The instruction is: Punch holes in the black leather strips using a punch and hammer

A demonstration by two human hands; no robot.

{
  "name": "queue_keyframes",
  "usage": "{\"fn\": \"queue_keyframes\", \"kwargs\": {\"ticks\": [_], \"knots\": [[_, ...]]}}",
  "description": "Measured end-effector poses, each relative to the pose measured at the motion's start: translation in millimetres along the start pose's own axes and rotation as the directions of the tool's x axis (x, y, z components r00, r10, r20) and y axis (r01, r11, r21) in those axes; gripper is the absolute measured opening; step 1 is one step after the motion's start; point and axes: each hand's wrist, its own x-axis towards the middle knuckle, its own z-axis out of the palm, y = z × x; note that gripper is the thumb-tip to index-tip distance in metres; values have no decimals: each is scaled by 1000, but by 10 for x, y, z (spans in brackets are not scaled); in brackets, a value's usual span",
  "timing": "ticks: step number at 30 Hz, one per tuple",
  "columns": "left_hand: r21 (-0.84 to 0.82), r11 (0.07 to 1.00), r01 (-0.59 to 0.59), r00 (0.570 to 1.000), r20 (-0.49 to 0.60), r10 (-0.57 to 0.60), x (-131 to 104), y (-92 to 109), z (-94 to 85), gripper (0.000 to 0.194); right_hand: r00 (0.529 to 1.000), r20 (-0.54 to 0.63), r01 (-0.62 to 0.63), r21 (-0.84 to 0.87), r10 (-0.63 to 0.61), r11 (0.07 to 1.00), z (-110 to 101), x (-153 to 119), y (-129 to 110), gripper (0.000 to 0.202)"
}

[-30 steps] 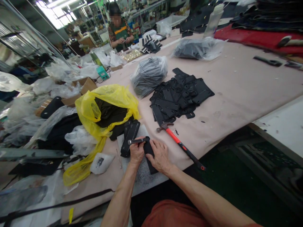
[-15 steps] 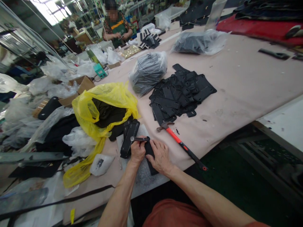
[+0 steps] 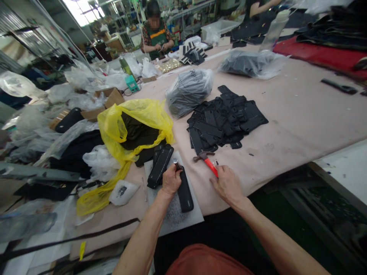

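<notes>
One grip wrapped tight, one partly hidden, amid matt black

The left hand point(image 3: 171, 179) is closed in a fist around a slim, shiny metal tool point(image 3: 176, 163), its round end showing above the fingers. Just beneath the fist, a long black strip point(image 3: 185, 193) with rounded corners and a smooth, dull face lies on a pale, flat board point(image 3: 197, 214) peppered with dark specks. Beside it on the board rest stacked black pieces point(image 3: 160, 166), narrow and round-ended, with light-toned edge marks.

The right hand point(image 3: 229, 185) lies over the bright orange handle of a claw hammer point(image 3: 211, 167), thumb to one side; how fully the fingers close beneath, I cannot tell. The hammer's curved, dark metal head points toward a heap of flat black pieces point(image 3: 226, 118), many slotted. Nearby, a crinkled, translucent yellow bag point(image 3: 143, 109) gapes around dark, folded material, and soft, pinkish cloth point(image 3: 301, 114) covers the table.
</notes>
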Motion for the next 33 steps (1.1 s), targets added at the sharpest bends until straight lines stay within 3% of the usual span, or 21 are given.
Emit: {"fn": "queue_keyframes", "kwargs": {"ticks": [3, 5, 7, 9, 11, 12, 14, 16, 17, 18, 19, 20, 21, 22, 23, 24, 26, 28, 29, 30, 33], "knots": [[-2, 1000, 15, 1000, 5, -15, -4, 30, -13, 16, 982, 168, -99, 76, 86, 992, -12, 42, 159, 12], [14, 1000, 17, 1000, 6, -17, -11, 50, -22, 14, 930, 328, -267, 292, 165, 918, -25, 54, 167, 8], [27, 999, 17, 1000, -5, -17, -21, 64, -30, 13, 813, 559, -500, 532, 160, 683, -43, 34, 126, 10], [27, 1000, 14, 1000, -18, -14, -30, 68, -35, 12, 684, 724, -690, 603, 90, 400, -68, -9, 68, 9], [20, 1000, 8, 1000, -24, -8, -35, 64, -36, 13, 619, 779, -768, 574, 100, 285, -153, -40, 2, 8], [15, 1000, 4, 1000, -27, -3, -37, 60, -35, 14, 634, 761, -760, 579, 137, 295, -246, -38, -40, 12], [6, 1000, -7, 999, -35, 7, -37, 51, -34, 15, 761, 624, -635, 662, 177, 398, -580, 10, -168, 22], [4, 1000, -17, 999, -40, 17, -38, 42, -32, 15, 937, 326, -342, 773, 127, 534, -1101, 101, -368, 31], [5, 1000, -19, 999, -43, 19, -38, 38, -30, 15, 990, 120, -144, 796, 80, 587, -1394, 151, -488, 34], [9, 1000, -19, 999, -45, 19, -38, 35, -28, 14, 993, -105, 44, 788, 63, 615, -1674, 196, -614, 34], [13, 1000, -17, 999, -45, 17, -38, 32, -26, 13, 944, -323, 211, 749, 69, 628, -1912, 230, -735, 33], [19, 1000, -13, 999, -43, 14, -37, 30, -25, 12, 853, -513, 346, 690, 92, 636, -2084, 247, -841, 30], [23, 1000, -10, 999, -41, 10, -36, 29, -25, 11, 759, -640, 440, 642, 123, 628, -2174, 245, -924, 29], [23, 1000, -8, 999, -38, 9, -35, 29, -26, 10, 693, -709, 491, 597, 130, 635, -2180, 227, -974, 27], [21, 1000, -8, 999, -35, 9, -34, 29, -28, 10, 675, -733, 514, 549, 85, 659, -2112, 196, -989, 26], [17, 1000, -10, 999, -34, 10, -33, 30, -30, 10, 711, -702, 508, 491, -23, 708, -1992, 160, -970, 25], [10, 1000, -15, 999, -28, 15, -32, 33, -36, 12, 823, -430, 512, 274, -372, 814, -1715, 97, -865, 26], [11, 1000, -15, 1000, -21, 15, -33, 35, -39, 12, 867, -131, 494, 107, -480, 863, -1541, 66, -756, 28], [14, 1000, -11, 1000, -21, 12, -35, 35, -38, 12, 878, -74, 478, 69, -473, 876, -1516, 63, -724, 28], [17, 1000, -8, 1000, -24, 9, -36, 34, -36, 11, 892, -92, 449, 65, -443, 891, -1522, 64, -713, 28], [18, 1000, -17, 999, -43, 18, -39, 29, -29, 9, 895, -341, 361, 175, -288, 916, -1594, 88, -752, 30]]}}
